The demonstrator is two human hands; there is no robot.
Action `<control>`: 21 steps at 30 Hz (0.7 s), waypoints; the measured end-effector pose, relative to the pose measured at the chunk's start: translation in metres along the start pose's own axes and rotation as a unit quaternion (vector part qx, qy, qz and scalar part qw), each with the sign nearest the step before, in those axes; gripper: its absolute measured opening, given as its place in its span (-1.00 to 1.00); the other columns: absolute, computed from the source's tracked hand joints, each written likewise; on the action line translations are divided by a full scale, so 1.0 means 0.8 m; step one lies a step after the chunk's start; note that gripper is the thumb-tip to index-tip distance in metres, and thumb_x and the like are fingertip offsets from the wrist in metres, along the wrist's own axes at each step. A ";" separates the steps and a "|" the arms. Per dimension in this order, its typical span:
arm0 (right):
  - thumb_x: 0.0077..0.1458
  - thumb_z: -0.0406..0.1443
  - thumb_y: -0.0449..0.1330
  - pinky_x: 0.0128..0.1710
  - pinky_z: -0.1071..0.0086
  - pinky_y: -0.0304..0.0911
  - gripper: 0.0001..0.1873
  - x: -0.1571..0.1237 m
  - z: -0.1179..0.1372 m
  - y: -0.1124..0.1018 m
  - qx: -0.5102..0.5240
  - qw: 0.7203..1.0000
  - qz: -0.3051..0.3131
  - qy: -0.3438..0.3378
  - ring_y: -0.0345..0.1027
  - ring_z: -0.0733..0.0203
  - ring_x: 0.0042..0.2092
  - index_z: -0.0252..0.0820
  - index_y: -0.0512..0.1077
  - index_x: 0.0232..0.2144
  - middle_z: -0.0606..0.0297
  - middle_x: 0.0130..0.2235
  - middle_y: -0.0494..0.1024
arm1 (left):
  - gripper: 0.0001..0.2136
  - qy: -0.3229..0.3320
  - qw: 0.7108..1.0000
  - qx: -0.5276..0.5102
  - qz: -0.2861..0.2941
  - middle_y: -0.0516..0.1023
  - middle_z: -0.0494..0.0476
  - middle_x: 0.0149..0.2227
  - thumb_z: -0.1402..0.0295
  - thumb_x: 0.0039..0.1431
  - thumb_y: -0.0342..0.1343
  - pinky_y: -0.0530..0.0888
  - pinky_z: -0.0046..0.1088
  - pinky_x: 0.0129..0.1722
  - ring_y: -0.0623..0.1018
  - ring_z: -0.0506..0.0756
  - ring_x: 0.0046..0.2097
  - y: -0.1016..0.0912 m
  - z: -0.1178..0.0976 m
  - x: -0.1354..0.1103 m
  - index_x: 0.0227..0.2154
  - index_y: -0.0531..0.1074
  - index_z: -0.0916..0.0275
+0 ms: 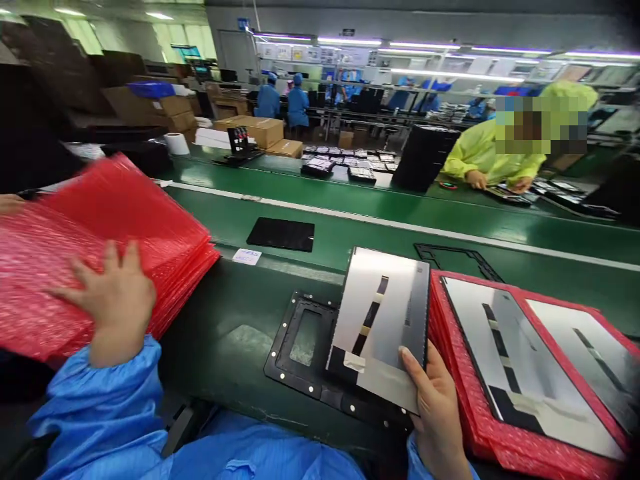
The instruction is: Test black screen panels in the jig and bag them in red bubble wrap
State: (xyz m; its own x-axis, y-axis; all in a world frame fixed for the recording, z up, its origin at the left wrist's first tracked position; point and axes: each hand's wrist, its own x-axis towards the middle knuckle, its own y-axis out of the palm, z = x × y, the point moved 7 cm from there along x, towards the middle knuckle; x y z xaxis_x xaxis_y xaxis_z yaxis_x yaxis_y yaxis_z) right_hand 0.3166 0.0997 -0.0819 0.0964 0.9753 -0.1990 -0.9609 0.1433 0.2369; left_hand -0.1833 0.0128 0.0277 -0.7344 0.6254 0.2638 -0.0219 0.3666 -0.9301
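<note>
- Pinching a silver-backed display panel by its lower edge, the right hand held it tilted over a black jig; edge-only contact spared the panel's face.
- The left hand lay spread on red bubble sleeves, left.
- A red-padded tray crowded the right hand's side.
- A dark panel lay farther off on the green conveyor.

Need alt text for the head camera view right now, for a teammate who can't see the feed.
The right hand holds a silver display panel tilted above a black jig, beside a red tray of panels. The left hand lies spread on a stack of red bags at a green conveyor.
</note>
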 end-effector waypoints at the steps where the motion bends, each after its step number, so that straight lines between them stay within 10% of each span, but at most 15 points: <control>1: -0.06 -0.11 0.41 -0.07 0.17 0.50 -0.21 -0.003 0.003 0.001 0.000 1.000 -0.003 0.007 0.49 -0.06 0.01 0.00 0.29 0.22 0.20 0.07 0.56 | -0.43 -0.012 1.000 0.017 0.001 0.00 0.50 0.39 0.21 0.34 -0.30 -0.07 0.61 0.03 -0.17 0.68 0.35 0.010 0.010 0.009 0.35 0.01 0.29; 5: -0.11 -0.12 0.44 -0.11 0.26 0.51 -0.14 -0.011 0.006 -0.002 0.005 0.999 -0.025 0.034 0.50 -0.03 0.01 0.03 0.27 0.24 0.25 0.07 0.56 | -0.26 -0.048 0.995 0.002 0.093 0.02 0.65 0.35 -0.06 0.27 -0.24 0.03 0.58 0.00 0.00 0.77 0.28 0.054 0.037 0.020 0.33 0.05 0.44; 7: -0.12 -0.12 0.45 -0.16 0.32 0.52 -0.14 -0.011 0.001 -0.013 -0.009 0.997 -0.051 0.051 0.51 0.01 -0.01 0.04 0.29 0.23 0.29 0.08 0.55 | -0.18 -0.023 0.999 0.005 0.048 -0.02 0.70 0.36 -0.15 0.24 -0.24 -0.04 0.61 0.01 -0.08 0.78 0.30 0.051 0.028 0.015 0.33 0.04 0.47; 11: -0.17 -0.13 0.47 -0.26 0.40 0.52 -0.23 -0.008 -0.022 -0.021 0.012 0.993 -0.043 0.111 0.56 0.07 -0.10 0.03 0.42 0.13 0.31 0.01 0.61 | -0.26 0.111 0.990 -0.067 -0.061 0.02 0.60 0.36 -0.08 0.26 -0.12 -0.10 0.40 0.21 -0.07 0.56 0.38 0.040 -0.033 -0.014 0.31 0.09 0.41; 13: -0.19 -0.15 0.49 -0.26 0.41 0.51 -0.32 -0.009 -0.036 -0.007 0.046 0.987 0.013 0.153 0.57 0.09 -0.13 0.03 0.48 0.05 0.31 -0.03 0.63 | -0.30 0.186 0.959 -0.214 0.027 0.20 0.46 0.32 -0.02 0.23 0.00 0.10 0.14 0.28 0.16 0.39 0.35 0.057 -0.075 -0.032 0.32 0.11 0.27; 17: -0.11 -0.21 0.45 -0.15 0.41 0.46 -0.55 -0.033 -0.058 0.047 0.090 0.957 0.160 0.227 0.57 0.13 -0.13 -0.06 0.58 -0.10 0.24 -0.07 0.65 | -0.13 0.298 0.758 -0.479 0.328 0.17 0.29 0.36 0.15 0.10 0.26 0.23 -0.07 0.26 0.19 0.24 0.35 0.091 -0.162 -0.080 0.38 -0.11 -0.04; 21: -0.08 -0.21 0.41 -0.14 0.33 0.44 -0.60 -0.068 -0.068 0.095 0.111 0.911 0.296 0.266 0.57 0.08 -0.20 -0.17 0.60 -0.13 0.13 -0.17 0.66 | -0.07 0.352 0.584 -0.598 0.421 0.03 0.23 0.41 0.21 0.02 0.35 0.26 -0.13 0.23 0.16 0.27 0.37 0.079 -0.209 -0.102 0.37 -0.09 -0.15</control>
State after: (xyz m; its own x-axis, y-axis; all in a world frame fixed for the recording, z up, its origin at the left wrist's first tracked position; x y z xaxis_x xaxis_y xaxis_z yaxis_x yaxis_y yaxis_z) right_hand 0.2240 0.0483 -0.1049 -0.6180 0.6817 -0.3916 -0.7211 -0.2931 0.6279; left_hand -0.0115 0.1002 -0.0103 0.3277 0.9045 0.2730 0.9445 -0.3204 -0.0722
